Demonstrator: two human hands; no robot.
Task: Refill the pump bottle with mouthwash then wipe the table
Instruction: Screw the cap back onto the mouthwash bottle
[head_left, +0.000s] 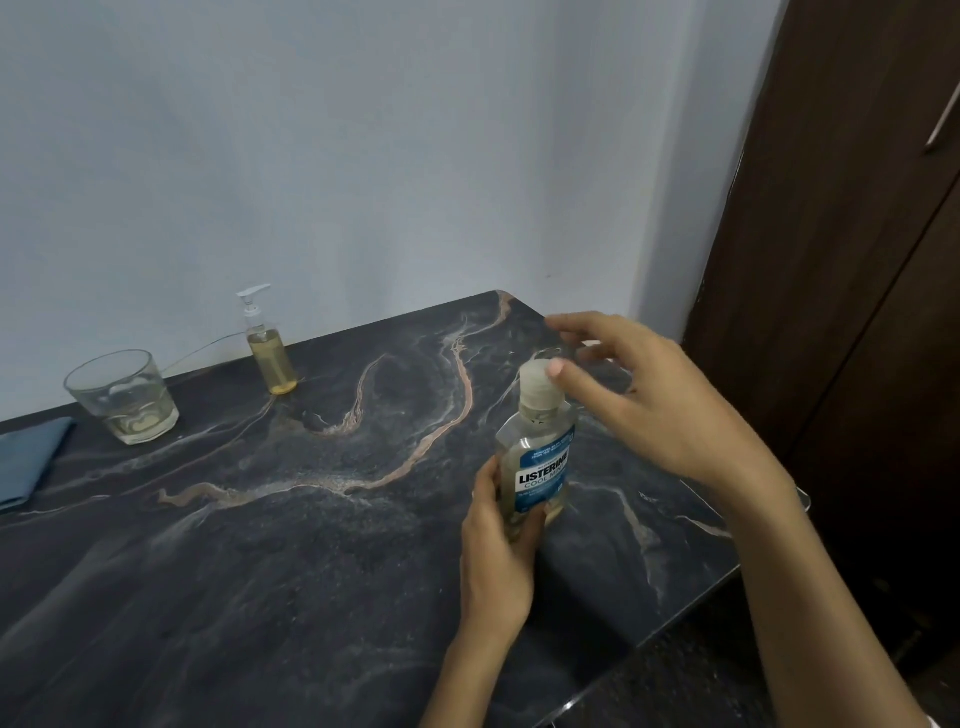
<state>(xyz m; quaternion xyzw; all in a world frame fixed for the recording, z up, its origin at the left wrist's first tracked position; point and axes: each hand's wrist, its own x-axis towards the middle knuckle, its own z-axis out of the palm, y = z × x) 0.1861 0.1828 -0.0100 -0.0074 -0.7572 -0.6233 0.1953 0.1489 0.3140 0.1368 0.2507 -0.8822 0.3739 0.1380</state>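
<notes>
Both hands worked the Listerine bottle (537, 457) near the table's (260, 571) right edge: left hand (498, 545) clasping its base, right hand (639, 395) loosely spread, thumb touching the cap (537, 387), which apparently needed unscrewing before filling the distant pump bottle (267, 348).

a home: marbled table (311, 519), painted wall (363, 156), wooden wardrobe door (857, 260).

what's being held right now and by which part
The left hand holds the mouthwash bottle around its lower body, upright on the table. The right hand has its thumb at the cap, fingers spread, with no closed grip.
</notes>
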